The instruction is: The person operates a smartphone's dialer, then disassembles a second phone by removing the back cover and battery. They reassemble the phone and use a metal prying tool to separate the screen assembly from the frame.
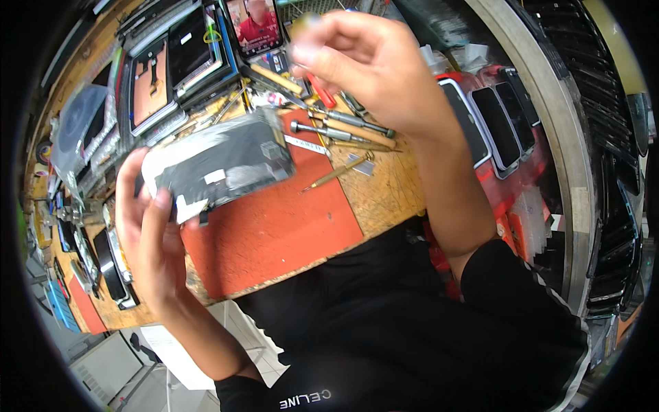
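My left hand (152,237) grips a dark flat phone screen panel (226,165) by its left end. Shiny see-through film seems to cover it, and small white labels sit on its face. The panel is tilted above an orange-red work mat (274,240). Up at the top right of the bench, my right hand (374,72) is raised away from the panel. Its thumb and fingers come together in a pinch. A blurred small yellowish spot shows at the fingertips; what they hold, if anything, is too smeared to make out.
Several screwdrivers (343,127) lie beyond the mat, with a brass-coloured one (340,172) nearer. A lit phone (254,27) stands at the back. Stacked tablet parts (151,82) fill the back left. Several phones (495,127) rest in a red container at right.
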Demonstrator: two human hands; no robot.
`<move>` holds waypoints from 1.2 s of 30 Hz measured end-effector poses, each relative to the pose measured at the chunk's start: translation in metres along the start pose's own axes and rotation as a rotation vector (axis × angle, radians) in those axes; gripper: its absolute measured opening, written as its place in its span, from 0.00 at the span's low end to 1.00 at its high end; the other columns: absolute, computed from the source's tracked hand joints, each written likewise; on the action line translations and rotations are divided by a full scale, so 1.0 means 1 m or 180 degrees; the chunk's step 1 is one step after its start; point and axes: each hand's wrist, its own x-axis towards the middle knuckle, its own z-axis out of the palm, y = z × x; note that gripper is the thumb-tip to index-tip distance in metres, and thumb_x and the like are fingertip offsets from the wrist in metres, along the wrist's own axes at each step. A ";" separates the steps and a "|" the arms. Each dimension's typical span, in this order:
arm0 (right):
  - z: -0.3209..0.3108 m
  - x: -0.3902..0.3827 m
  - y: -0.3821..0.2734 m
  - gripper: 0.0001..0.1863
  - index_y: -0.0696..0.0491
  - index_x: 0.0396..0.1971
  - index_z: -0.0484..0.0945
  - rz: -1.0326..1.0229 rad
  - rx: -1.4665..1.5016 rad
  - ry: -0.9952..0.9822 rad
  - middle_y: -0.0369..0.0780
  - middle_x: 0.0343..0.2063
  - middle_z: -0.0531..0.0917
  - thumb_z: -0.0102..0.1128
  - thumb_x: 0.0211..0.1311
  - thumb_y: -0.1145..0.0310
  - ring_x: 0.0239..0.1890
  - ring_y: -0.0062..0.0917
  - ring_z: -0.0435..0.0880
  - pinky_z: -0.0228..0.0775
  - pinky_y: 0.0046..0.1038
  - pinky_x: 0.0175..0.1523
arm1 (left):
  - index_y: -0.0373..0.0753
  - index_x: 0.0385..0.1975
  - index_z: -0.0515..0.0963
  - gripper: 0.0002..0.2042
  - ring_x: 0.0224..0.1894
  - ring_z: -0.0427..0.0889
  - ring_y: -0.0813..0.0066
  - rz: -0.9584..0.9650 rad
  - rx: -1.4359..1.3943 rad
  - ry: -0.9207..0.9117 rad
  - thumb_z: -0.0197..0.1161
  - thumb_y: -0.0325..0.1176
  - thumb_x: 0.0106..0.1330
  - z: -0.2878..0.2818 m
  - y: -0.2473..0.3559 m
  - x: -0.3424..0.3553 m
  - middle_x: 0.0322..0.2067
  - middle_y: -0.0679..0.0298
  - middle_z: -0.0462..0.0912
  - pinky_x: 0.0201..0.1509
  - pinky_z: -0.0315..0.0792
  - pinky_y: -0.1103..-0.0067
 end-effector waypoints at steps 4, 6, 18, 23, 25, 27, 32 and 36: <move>-0.014 -0.072 -0.007 0.07 0.59 0.32 0.84 -0.0002 -0.2464 -0.0636 0.39 0.27 0.84 0.67 0.65 0.70 0.29 0.31 0.82 0.71 0.34 0.36 | 0.30 0.69 0.62 0.32 0.41 0.84 0.70 -0.0338 -0.0169 0.0663 0.64 0.24 0.65 -0.016 -0.016 -0.097 0.57 0.52 0.75 0.33 0.82 0.80; -0.009 -0.109 -0.005 0.06 0.59 0.33 0.83 0.0119 -0.2833 -0.0233 0.42 0.28 0.82 0.67 0.63 0.71 0.31 0.36 0.82 0.72 0.36 0.38 | 0.30 0.68 0.63 0.30 0.43 0.84 0.69 -0.0640 -0.0427 0.0861 0.64 0.22 0.65 -0.014 -0.030 -0.139 0.58 0.52 0.74 0.35 0.84 0.79; 0.013 -0.115 0.021 0.08 0.59 0.37 0.77 0.0889 -0.2346 -0.0237 0.44 0.31 0.79 0.67 0.61 0.76 0.33 0.34 0.81 0.73 0.34 0.40 | 0.31 0.69 0.61 0.33 0.53 0.79 0.68 -0.0531 0.0837 0.1227 0.70 0.26 0.67 0.015 -0.071 -0.206 0.54 0.51 0.75 0.53 0.80 0.72; 0.021 -0.119 0.019 0.07 0.60 0.37 0.77 0.1037 -0.2234 -0.0065 0.43 0.31 0.80 0.66 0.61 0.79 0.29 0.27 0.81 0.74 0.29 0.38 | 0.36 0.68 0.67 0.44 0.64 0.66 0.51 0.0749 0.3604 0.0831 0.81 0.47 0.54 0.018 -0.062 -0.206 0.64 0.46 0.65 0.67 0.64 0.57; 0.021 -0.118 0.019 0.07 0.60 0.37 0.77 0.0928 -0.2425 -0.0121 0.43 0.33 0.80 0.66 0.61 0.79 0.30 0.27 0.81 0.74 0.29 0.39 | 0.38 0.67 0.69 0.45 0.66 0.63 0.46 0.0927 0.3854 0.0511 0.82 0.52 0.50 0.021 -0.065 -0.198 0.67 0.45 0.62 0.69 0.60 0.54; 0.018 -0.115 0.019 0.08 0.60 0.37 0.77 0.0770 -0.2510 -0.0239 0.43 0.34 0.80 0.66 0.61 0.78 0.31 0.27 0.81 0.74 0.29 0.39 | 0.48 0.65 0.73 0.37 0.65 0.65 0.48 0.1183 0.3738 0.0481 0.80 0.46 0.53 0.023 -0.069 -0.187 0.66 0.46 0.65 0.65 0.65 0.58; 0.010 -0.110 0.017 0.08 0.60 0.37 0.76 0.1044 -0.2268 -0.0478 0.41 0.34 0.80 0.67 0.61 0.78 0.31 0.23 0.80 0.73 0.27 0.38 | 0.55 0.57 0.83 0.23 0.64 0.69 0.55 0.1592 0.4614 -0.0050 0.73 0.42 0.59 0.026 -0.065 -0.175 0.65 0.60 0.74 0.63 0.68 0.62; 0.012 -0.113 0.009 0.08 0.61 0.41 0.78 0.1454 -0.1905 -0.0326 0.38 0.32 0.79 0.65 0.63 0.79 0.30 0.18 0.76 0.69 0.23 0.37 | 0.46 0.56 0.84 0.22 0.65 0.73 0.56 0.1203 0.4690 -0.0238 0.69 0.43 0.63 0.016 -0.059 -0.172 0.62 0.61 0.79 0.65 0.67 0.59</move>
